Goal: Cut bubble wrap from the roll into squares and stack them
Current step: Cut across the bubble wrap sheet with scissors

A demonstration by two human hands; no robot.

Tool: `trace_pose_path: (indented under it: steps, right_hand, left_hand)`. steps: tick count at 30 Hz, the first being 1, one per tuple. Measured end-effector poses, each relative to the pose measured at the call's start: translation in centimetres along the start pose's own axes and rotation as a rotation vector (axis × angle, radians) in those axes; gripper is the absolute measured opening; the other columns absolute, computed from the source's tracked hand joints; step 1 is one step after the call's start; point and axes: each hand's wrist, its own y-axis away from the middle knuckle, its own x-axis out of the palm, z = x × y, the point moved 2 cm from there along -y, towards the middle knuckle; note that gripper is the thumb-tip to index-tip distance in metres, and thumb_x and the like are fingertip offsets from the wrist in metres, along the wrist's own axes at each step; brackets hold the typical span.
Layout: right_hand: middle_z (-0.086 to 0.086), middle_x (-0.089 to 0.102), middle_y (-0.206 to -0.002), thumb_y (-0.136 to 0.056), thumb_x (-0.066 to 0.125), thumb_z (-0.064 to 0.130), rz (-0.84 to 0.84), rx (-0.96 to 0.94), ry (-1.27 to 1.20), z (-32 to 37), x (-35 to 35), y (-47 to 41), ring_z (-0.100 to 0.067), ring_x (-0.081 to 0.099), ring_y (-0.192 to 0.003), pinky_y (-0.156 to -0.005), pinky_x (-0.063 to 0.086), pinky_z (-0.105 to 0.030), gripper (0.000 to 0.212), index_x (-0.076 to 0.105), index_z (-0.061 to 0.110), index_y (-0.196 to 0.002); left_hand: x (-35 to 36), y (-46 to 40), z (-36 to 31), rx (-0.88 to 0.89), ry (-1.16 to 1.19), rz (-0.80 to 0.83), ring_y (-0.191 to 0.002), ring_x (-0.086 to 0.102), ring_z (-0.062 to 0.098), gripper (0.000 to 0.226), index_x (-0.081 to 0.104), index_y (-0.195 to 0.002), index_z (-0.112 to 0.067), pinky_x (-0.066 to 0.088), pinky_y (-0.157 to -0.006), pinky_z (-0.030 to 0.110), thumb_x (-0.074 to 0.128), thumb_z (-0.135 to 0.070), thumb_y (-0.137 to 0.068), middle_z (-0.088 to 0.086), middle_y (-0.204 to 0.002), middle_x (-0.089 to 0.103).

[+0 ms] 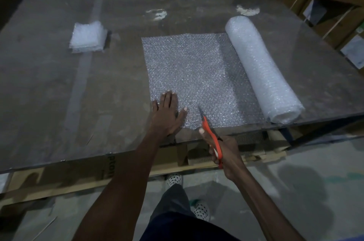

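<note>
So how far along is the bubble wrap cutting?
Some is done: a stack of cut squares sits on the table. In hand: the left hand presses flat on the unrolled sheet while the right hand starts the scissors into its near edge. Left: most of the roll.

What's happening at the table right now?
A person is cutting bubble wrap. The left hand presses flat on the unrolled sheet while the right hand holds orange scissors, blades at the sheet's near edge. The roll lies to the right; a stack of cut squares sits far left.
</note>
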Motion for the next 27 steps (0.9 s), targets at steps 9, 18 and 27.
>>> trace_pose_path:
  steps: [9, 18, 27]
  right_hand:
    - [-0.007, 0.055, -0.057, -0.076, 0.085, 0.051, -0.008, -0.007, -0.004, 0.8, 0.2, -0.2, -0.013, 0.045, -0.041, -0.041, 0.033, -0.022, 0.043, 0.07, 0.01, -0.079]
    - [-0.006, 0.055, -0.055, -0.078, 0.085, 0.044, -0.002, -0.001, 0.033, 1.5, 0.2, -1.0, -0.011, 0.045, -0.039, -0.038, 0.033, -0.02, 0.037, 0.066, 0.013, -0.072]
    - [-0.008, 0.056, -0.057, -0.078, 0.084, 0.046, -0.011, 0.021, 0.002, 2.1, 0.6, -1.7, -0.013, 0.044, -0.038, -0.039, 0.032, -0.02, 0.045, 0.07, 0.004, -0.088]
  left_hand:
    - [-0.1, 0.0, 0.0, -0.012, -0.011, 0.011, -0.154, -0.003, 0.024, 0.083, 0.007, -0.16, -0.013, 0.002, -0.122, 0.053, 0.007, -0.066, -0.096, 0.007, -0.168, 0.002]
    - [-0.5, -0.2, 0.2, 0.021, 0.022, -0.003, -0.154, 0.003, 0.026, 0.075, 0.011, -0.159, -0.014, 0.007, -0.121, 0.055, 0.016, -0.062, -0.101, 0.007, -0.167, 0.007]
    - [-2.0, -5.1, 1.2, -0.053, 0.125, -0.024, -0.153, 0.005, 0.029, 0.065, 0.017, -0.158, -0.008, 0.002, -0.121, 0.05, 0.031, -0.045, -0.106, 0.013, -0.166, 0.01]
